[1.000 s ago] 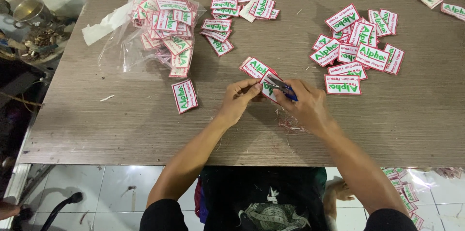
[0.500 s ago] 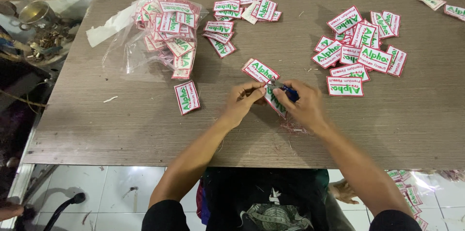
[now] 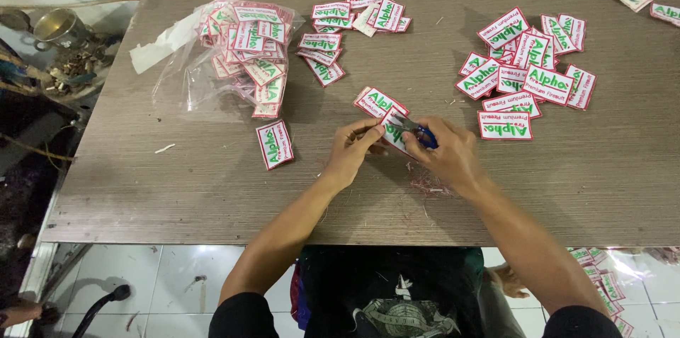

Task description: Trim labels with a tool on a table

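Only the head view to go on, so we take it from there. We look straight down at a wood-grain tabletop (image 3: 212, 189), and our two hands meet near the centre of it. The left hand (image 3: 352, 151) pinches the near-left edge of a small white patch (image 3: 392, 130) with a red border and green stitching. The right hand (image 3: 449, 154) is closed around blue-handled snips (image 3: 418, 132), blades resting at the patch's edge.

The patch sits just above the tabletop between both hands, at about 6 o'clock from a loose patch (image 3: 380, 102) lying flat. Its long axis seems to run from roughly 11 o'clock to 5 o'clock, with the far end aimed toward that loose one; our fingers cover the near end, so we can't be sure.

What could go wrong, as we judge it: the blades sit right on the red border, so a slightly deep snip could nick the stitching. The left fingertips are close to the blades too, so a slip could catch them. A little heap of thread trimmings (image 3: 429, 186) lies under the right hand and could cling to finished pieces.

At 1 o'clock lies a pile of patches (image 3: 528, 76), and at 10 o'clock a clear plastic bag (image 3: 241, 54) stuffed with more.
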